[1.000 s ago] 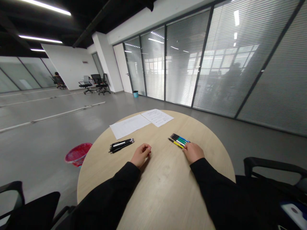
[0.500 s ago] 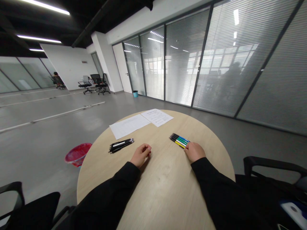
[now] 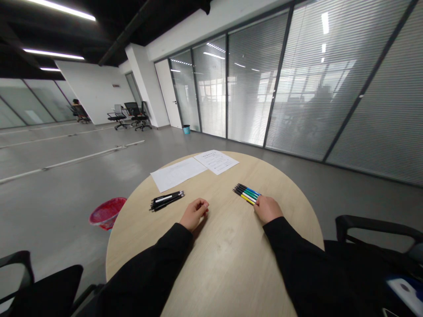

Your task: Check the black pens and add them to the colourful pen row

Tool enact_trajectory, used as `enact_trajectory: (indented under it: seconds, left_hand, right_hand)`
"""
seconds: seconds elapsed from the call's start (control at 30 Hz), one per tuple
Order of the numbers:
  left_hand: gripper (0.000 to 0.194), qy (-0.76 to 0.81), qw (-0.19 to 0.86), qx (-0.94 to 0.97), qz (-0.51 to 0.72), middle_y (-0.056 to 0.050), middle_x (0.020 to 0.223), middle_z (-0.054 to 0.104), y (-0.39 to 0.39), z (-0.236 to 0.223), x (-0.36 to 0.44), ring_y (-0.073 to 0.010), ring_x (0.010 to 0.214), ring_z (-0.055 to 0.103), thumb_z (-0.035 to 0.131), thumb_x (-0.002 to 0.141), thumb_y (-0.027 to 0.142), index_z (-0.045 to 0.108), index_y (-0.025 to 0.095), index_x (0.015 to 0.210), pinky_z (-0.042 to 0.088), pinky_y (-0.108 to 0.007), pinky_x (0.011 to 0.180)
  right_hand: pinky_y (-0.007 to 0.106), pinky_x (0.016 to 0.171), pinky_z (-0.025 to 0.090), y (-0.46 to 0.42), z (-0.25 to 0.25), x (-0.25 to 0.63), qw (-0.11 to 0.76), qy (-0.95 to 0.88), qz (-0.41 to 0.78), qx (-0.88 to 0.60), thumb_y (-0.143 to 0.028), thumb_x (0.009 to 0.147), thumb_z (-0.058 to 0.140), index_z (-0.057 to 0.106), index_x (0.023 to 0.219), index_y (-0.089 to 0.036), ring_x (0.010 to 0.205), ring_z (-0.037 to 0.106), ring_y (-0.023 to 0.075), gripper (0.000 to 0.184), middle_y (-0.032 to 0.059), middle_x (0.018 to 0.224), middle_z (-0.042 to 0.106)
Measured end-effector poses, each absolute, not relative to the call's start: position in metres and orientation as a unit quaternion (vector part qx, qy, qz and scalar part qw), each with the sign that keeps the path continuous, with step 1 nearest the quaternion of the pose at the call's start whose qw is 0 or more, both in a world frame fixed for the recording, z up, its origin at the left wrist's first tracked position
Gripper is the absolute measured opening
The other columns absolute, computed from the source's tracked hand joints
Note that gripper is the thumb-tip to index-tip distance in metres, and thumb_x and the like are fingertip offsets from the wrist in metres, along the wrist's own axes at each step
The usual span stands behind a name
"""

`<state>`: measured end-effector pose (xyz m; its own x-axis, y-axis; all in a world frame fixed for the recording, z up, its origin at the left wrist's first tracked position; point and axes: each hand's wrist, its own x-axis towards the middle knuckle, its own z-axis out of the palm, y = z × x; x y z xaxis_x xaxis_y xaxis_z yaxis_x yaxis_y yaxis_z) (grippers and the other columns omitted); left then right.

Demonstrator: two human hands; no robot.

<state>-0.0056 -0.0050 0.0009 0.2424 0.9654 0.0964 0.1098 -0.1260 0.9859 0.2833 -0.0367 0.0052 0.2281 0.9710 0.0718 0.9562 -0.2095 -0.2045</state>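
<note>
Side by side on the round wooden table [image 3: 228, 251] lies a row of coloured pens [image 3: 246, 193], blue, green, white and yellow, with dark tips pointing to the upper left. My right hand [image 3: 268, 209] is closed round their near ends, hiding those ends. My left hand [image 3: 194, 213] rests on its side on the tabletop with its fingers curled in, and nothing shows in it. To its left sits a small pile of black pens [image 3: 166, 200], one with a white band, apart from the hand.
Two sheets of paper [image 3: 178, 174] lie at the table's far side, one printed. A red basket [image 3: 107, 213] stands on the floor at the left. Black chairs [image 3: 376, 233] flank the table. Beyond are a glass partition [image 3: 251, 83] and a small blue bin [image 3: 187, 129].
</note>
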Motion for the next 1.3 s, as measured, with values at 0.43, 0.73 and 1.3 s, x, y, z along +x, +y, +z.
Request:
enact_trajectory:
  seconds: [0.43,0.73,1.3]
  left_hand:
    - [0.033,0.442,0.490,0.622,0.422,0.003,0.061,0.053,-0.007,0.004,-0.006,-0.0097,0.054,0.048,0.065,0.074,0.047,0.054,0.016,0.075,0.035,-0.023,0.054]
    - [0.030,0.435,0.469,0.651,0.408,0.003,0.060,0.052,-0.009,0.004,-0.006,-0.0108,0.054,0.049,0.062,0.077,0.046,0.053,0.017,0.075,0.037,-0.025,0.055]
    - [0.012,0.412,0.154,0.870,0.222,-0.007,0.086,0.058,-0.017,0.006,-0.009,-0.0206,0.081,0.054,0.051,0.085,0.026,0.060,0.018,0.084,0.041,-0.033,0.075]
  right_hand:
    - [0.029,0.070,0.039,-0.037,0.006,0.283,0.109,-0.612,0.031,-0.782,-0.024,0.086,0.053,0.065,0.089,-0.015,0.085,0.065,0.0225,0.015,0.0141,0.091,0.070]
    - [0.027,0.062,0.032,-0.043,0.014,0.269,0.157,-0.646,0.032,-0.747,-0.029,0.088,0.054,0.060,0.083,-0.019,0.077,0.061,0.0190,0.012,0.0080,0.082,0.068]
    - [0.022,0.059,0.026,-0.054,0.003,0.233,0.207,-0.783,0.198,-0.552,-0.019,0.081,0.059,0.059,0.078,-0.018,0.065,0.050,0.0110,0.003,-0.0016,0.069,0.060]
